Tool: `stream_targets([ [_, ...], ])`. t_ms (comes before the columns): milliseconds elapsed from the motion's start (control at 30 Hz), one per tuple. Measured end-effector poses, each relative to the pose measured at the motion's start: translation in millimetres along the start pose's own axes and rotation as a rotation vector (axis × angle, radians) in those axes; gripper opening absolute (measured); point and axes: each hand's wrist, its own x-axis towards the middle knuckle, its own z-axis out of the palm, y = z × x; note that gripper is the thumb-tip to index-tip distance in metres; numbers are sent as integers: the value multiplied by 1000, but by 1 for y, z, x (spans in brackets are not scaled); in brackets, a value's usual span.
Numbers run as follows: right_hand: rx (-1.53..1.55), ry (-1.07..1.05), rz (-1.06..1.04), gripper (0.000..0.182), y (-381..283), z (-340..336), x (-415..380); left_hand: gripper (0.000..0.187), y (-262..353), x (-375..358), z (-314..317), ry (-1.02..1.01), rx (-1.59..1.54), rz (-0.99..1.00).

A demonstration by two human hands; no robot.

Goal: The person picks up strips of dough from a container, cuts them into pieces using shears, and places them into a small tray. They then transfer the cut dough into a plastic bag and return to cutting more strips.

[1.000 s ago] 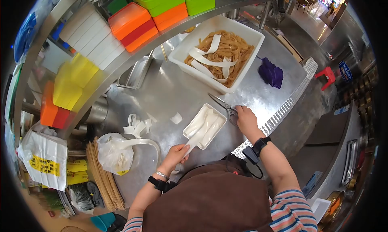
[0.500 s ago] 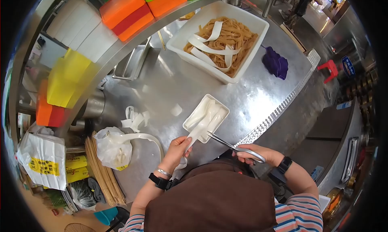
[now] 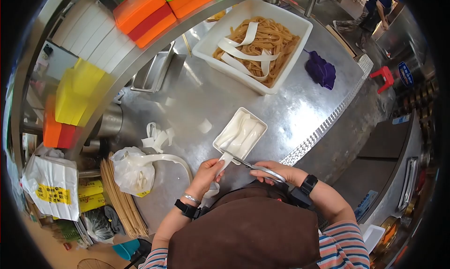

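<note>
My left hand [image 3: 207, 176] pinches a flat white strip [image 3: 225, 162] at the near-left edge of a small white tray [image 3: 257, 140]. More pale strip lies folded inside that tray. My right hand [image 3: 281, 171] grips metal scissors [image 3: 269, 174], whose blades reach left across the strip just beyond my left fingertips. Whether the blades have cut through cannot be made out. A long white band [image 3: 174, 160] curves from a clear plastic bag [image 3: 134, 176] toward my left wrist, partly hidden by the hand.
A large white tub [image 3: 220, 66] of brown noodles with white strips on top stands at the back. White scraps [image 3: 157, 138] lie left, near wooden skewers [image 3: 123, 198]. A purple cloth [image 3: 320, 70] rests right. Another person [image 3: 375, 11] is at the far right.
My right hand and the scissors have moved left, bringing the blades across the strip beside my left fingers. My left hand stays nearly still. The distant person has shifted and bends forward.
</note>
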Motion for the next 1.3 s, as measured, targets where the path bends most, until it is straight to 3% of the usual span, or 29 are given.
stream_targets([
  [333, 29, 48, -30, 44, 3, 5, 0, 22, -1, 0, -2, 19, 14, -35],
  [633, 26, 43, -25, 33, 9, 5, -1, 22, 0, 0, -7, -22, 56, -40],
  [733, -7, 130, -93, 35, -2, 8, -13, 23, 4, -6, -2, -60, 78, 25],
  [800, 31, 270, -385, 40, -15, 16, -16, 23, 10, -12, 7, -79, 86, 66],
  [867, 34, 270, -415, 45, -32, 24, -7, 23, 18, -14, 16, -100, 99, 110],
  [933, 25, 406, -639, 46, -37, 30, 13, 25, 24, -14, 22, -217, 226, 131],
  [1100, 89, 377, -570, 43, -41, 24, 21, 23, 20, -10, 27, -339, 265, 184],
  [1167, -51, 497, -711, 41, -38, 10, 25, 21, 16, -11, 18, -392, 284, 186],
  [1300, -239, 747, -579, 46, -52, -24, 23, 18, -2, -5, -17, -333, 367, 66],
])
